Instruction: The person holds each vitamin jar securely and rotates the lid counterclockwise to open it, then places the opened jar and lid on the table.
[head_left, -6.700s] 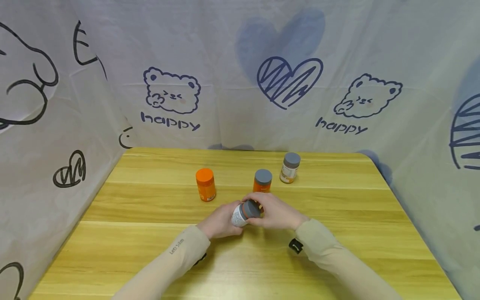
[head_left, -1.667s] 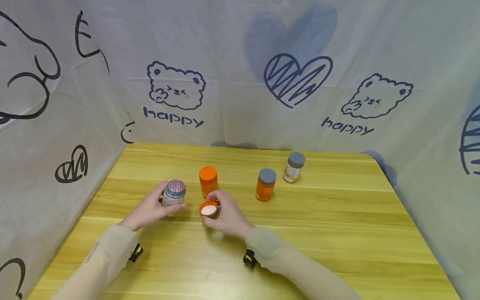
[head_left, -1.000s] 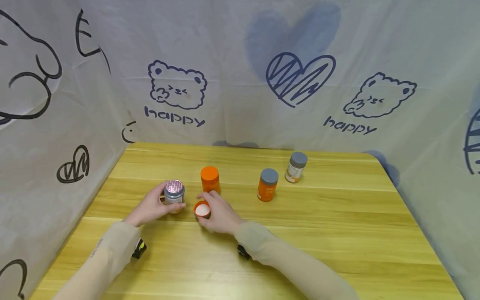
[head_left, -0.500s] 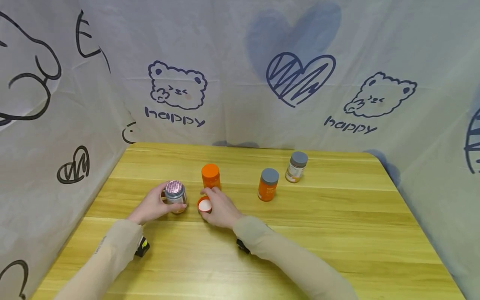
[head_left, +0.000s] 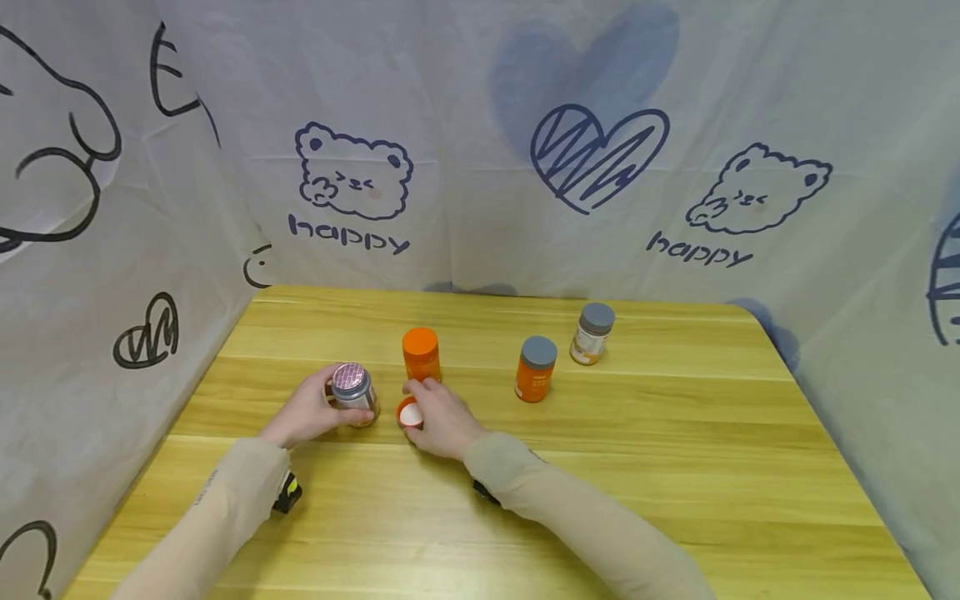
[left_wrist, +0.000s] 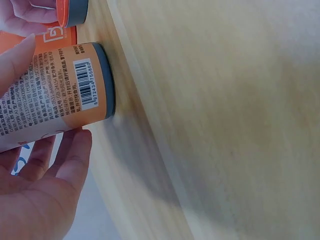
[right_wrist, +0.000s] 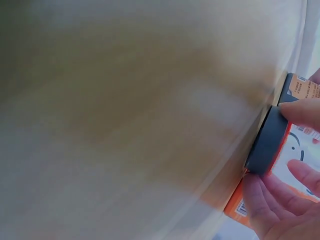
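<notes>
L hand (head_left: 307, 410), lwr-left frame: fingers round foil-sealed jar (head_left: 354, 392), prob. steadying it. R hand (head_left: 450, 421), lwr-ctr: fingers pinch upturned grey cap (right_wrist: 267, 142), prob. keeping liner (head_left: 410, 415) off tabletop (head_left: 675, 467).

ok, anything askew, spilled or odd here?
Nothing looks spilled or damaged. One thing stands out: the lid, underside up in the right hand, is off. The left hand holds the uncapped jar, a shiny seal on top. The orange-capped jar, grey-capped orange jar and back white jar stand upright, capped.
</notes>
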